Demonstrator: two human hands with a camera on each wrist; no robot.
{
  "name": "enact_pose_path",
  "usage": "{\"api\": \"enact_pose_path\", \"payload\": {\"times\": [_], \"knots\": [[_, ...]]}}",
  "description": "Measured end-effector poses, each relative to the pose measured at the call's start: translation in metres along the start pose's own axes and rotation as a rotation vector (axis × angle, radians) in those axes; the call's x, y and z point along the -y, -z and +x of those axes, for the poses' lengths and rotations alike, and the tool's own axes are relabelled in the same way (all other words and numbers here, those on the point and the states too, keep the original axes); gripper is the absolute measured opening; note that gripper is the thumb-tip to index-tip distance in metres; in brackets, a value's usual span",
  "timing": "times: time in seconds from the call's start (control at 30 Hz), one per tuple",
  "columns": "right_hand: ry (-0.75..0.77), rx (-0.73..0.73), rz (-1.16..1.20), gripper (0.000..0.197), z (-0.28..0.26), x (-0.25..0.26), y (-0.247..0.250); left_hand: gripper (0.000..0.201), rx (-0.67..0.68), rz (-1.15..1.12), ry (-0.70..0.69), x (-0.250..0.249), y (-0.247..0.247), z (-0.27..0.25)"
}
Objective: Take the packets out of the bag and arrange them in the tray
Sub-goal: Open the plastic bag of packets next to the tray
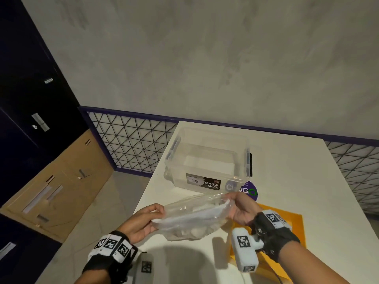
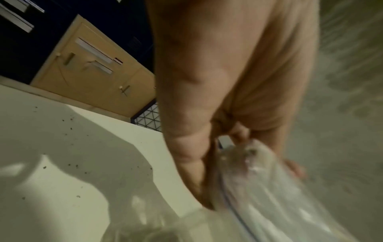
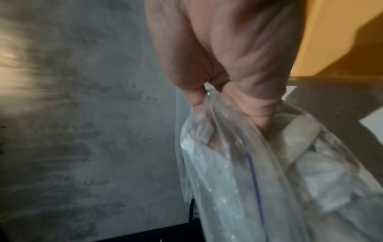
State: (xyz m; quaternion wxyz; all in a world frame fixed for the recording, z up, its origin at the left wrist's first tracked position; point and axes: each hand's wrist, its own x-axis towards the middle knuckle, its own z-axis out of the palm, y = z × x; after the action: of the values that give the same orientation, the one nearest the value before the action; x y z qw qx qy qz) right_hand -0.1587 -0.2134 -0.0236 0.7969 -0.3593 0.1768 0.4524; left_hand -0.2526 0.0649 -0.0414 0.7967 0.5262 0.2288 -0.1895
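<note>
A clear zip bag [image 1: 194, 218] with white packets [image 1: 196, 231] inside hangs just above the white table, held between both hands. My left hand [image 1: 152, 216] pinches the bag's left top corner, and my right hand [image 1: 233, 203] pinches its right top corner. In the left wrist view the bag [image 2: 269, 196] runs down from my left hand [image 2: 223, 147]. In the right wrist view my right hand [image 3: 217, 98] grips the bag's [image 3: 238, 172] rim, and white packets [image 3: 323, 173] show through the plastic. A clear plastic tray [image 1: 209, 182] labelled CASA BOX stands beyond the bag; nothing shows inside it.
The white table [image 1: 297, 181] ends at the left close to my left hand. An orange sheet [image 1: 295, 220] lies under my right wrist. A purple round sticker [image 1: 249, 190] sits by the tray. Wire mesh fencing [image 1: 131, 144] and a tan cabinet [image 1: 61, 181] stand beyond the table's left edge.
</note>
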Motion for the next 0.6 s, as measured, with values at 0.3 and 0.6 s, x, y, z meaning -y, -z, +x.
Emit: {"api": "enact_pose_path", "payload": {"times": [0.3,0.6], "knots": [[-0.047,0.013,-0.534,0.058,-0.003,-0.009,-0.003,0.043,-0.228,0.069,-0.120,-0.001,-0.037,0.013],[0.110,-0.230,-1.150,0.008,-0.003,-0.018,0.003,0.046,-0.068,-0.049,-0.226,-0.014,-0.032,0.007]]}}
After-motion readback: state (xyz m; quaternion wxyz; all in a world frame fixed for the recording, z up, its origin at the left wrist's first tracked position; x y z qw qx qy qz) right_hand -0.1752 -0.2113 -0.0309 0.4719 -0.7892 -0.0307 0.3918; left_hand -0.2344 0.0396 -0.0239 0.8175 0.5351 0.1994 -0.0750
